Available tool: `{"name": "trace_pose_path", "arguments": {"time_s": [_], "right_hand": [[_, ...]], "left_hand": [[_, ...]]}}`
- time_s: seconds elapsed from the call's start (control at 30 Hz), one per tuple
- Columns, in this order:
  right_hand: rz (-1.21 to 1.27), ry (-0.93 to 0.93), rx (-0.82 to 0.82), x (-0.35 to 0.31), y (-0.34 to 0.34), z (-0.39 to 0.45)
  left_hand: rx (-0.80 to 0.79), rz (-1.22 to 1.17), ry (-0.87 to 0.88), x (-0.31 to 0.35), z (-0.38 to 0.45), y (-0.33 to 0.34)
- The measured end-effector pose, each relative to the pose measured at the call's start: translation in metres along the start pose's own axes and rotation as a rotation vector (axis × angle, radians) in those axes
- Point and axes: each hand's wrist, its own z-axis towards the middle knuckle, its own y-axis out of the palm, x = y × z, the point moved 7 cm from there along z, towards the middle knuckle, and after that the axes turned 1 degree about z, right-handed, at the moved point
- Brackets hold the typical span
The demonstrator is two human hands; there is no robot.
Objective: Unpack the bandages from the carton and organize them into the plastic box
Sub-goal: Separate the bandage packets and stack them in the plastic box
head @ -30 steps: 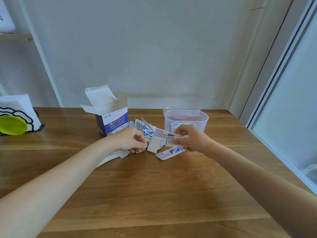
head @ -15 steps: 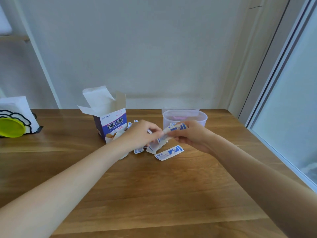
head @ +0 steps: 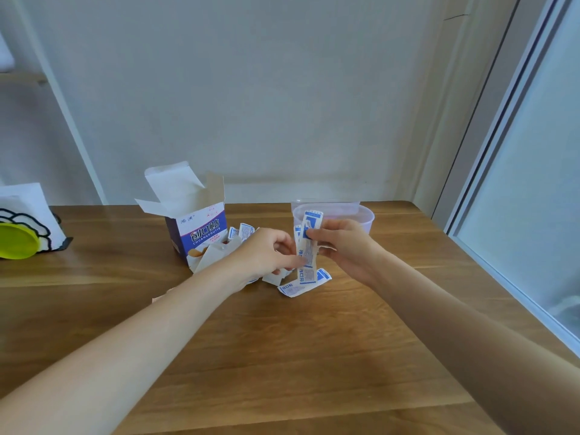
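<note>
- Bandages: you hold a strip of them upright between both hands, above the table and in front of the plastic box. Long axis near vertical; top end leans slightly right and reaches the level of the box rim, bottom end hangs down toward the loose bandage on the table.
- Look of the strip: several white paper wrappers end to end, blue print and blue blocks. The top wrapper shows a large blue patch.
- Your right hand pinches the strip near its upper part, fingers curled, thumb on the near face.
- Your left hand grips the strip lower down, fingertips closed on its left edge. The exact finger contact is partly hidden by the hand itself.
- Loose bandage lies flat on the wood just below the strip, long axis running left-low to right-high.
- More wrappers lie in a small heap between the carton and your left hand, partly hidden behind it.
- Carton stands upright, left of the hands, top flaps open. Blue and white front with printed characters. Inside not visible.
- Plastic box is translucent, open-topped, behind your right hand. Contents cannot be told; the strip and hand cover most of it.
- A yellow-green disc sits at the table's far left.
</note>
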Motion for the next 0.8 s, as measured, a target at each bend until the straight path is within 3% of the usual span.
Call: {"name": "trace_pose_path", "arguments": {"time_s": [0.13,0.17,0.27,0.33,0.37,0.5,0.6,0.73,0.8], "right_hand": [[-0.078,0.002,-0.046,-0.004,0.005,0.0],[-0.235,-0.041,-0.011,-0.009,0.002,0.001],[-1.155,-0.273,0.066,-0.031,-0.005,0.003],[-1.448,-0.278,-0.036,-0.025,-0.004,0.002],[-1.476,-0.238,-0.089,-0.018,-0.006,0.0],[-1.409,-0.191,-0.145,0.006,-0.012,-0.01],[-1.281,-0.133,-0.028,0.009,-0.026,-0.01],[-0.862,0.061,0.172,0.009,-0.052,-0.009],[-0.574,0.205,0.164,0.016,-0.055,-0.013]], "left_hand": [[0.015,0.013,-0.001,-0.002,0.001,0.001],[0.043,0.109,0.018,-0.002,0.002,-0.001],[0.054,0.445,0.065,-0.001,0.002,0.006],[-0.033,0.611,0.049,-0.005,0.001,0.019],[-0.069,0.691,0.046,-0.007,0.001,0.026],[-0.068,0.798,0.028,-0.009,0.008,0.038],[-0.101,0.715,-0.065,-0.012,0.012,0.037],[-0.082,0.739,-0.057,-0.008,0.011,0.034],[-0.044,0.856,-0.004,-0.002,0.007,0.036]]}}
